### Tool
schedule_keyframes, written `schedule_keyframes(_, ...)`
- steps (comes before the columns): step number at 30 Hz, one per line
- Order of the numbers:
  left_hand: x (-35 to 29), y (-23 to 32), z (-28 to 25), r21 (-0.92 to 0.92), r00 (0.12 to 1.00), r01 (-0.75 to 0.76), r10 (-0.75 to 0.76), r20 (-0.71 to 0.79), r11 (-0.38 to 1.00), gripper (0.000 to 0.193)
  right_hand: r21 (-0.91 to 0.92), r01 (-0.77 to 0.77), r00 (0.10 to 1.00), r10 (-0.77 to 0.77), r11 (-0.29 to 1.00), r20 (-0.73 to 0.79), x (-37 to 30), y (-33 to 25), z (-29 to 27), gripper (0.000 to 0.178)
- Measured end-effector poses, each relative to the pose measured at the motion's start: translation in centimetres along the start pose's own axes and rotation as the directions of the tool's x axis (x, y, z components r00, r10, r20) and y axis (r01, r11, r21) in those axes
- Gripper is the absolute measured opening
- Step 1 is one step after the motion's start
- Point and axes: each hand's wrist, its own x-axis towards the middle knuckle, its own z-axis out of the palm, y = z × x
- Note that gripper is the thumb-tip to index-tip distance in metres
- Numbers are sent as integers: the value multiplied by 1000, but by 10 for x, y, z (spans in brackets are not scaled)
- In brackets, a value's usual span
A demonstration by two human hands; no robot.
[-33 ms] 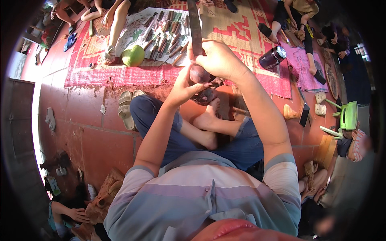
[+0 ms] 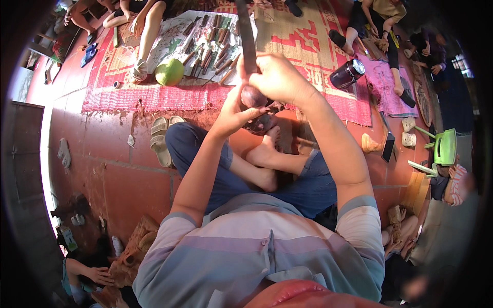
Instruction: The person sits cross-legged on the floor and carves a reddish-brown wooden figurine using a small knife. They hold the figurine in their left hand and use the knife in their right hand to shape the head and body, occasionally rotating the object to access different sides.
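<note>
My left hand [image 2: 231, 115] is closed around a dark reddish-brown, rounded piece [image 2: 252, 96], seemingly carved wood. Its lower part sits just above my bare feet [image 2: 267, 149]. Above it, my right hand [image 2: 280, 79] grips a long, flat, dark strip [image 2: 247, 36], like a blade or file, that points away from me. The strip's near end is hidden behind my fingers, so whether it touches the piece cannot be told. My legs are crossed on the tiled floor.
Several wooden-handled carving tools [image 2: 213, 43] lie on a paper sheet ahead, beside a green round fruit [image 2: 169, 72]. A dark flask [image 2: 347, 73] rests on the red-patterned mat [image 2: 303, 61]. Sandals [image 2: 160, 141] are left of my knee. A green stool [image 2: 444, 146] stands right. Other people sit around.
The far end of the strip has tilted slightly to the left, with a small shift of my right hand. My left hand keeps its hold on the rounded piece.
</note>
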Motion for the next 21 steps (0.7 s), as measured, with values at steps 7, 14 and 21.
schedule_keyframes(7,2,-7,2,171,987,-154,158,-6,973,50,-49,11,999,-9,999,36,5,-5,-1,16)
schedule_keyframes(14,2,15,6,75,996,-19,12,83,997,41,-113,-92,981,110,989,157,1,-20,0,15)
schedule_keyframes(21,-2,-7,-1,105,1000,-27,25,19,994,90,-306,160,986,-139,938,90,-8,-6,14,11)
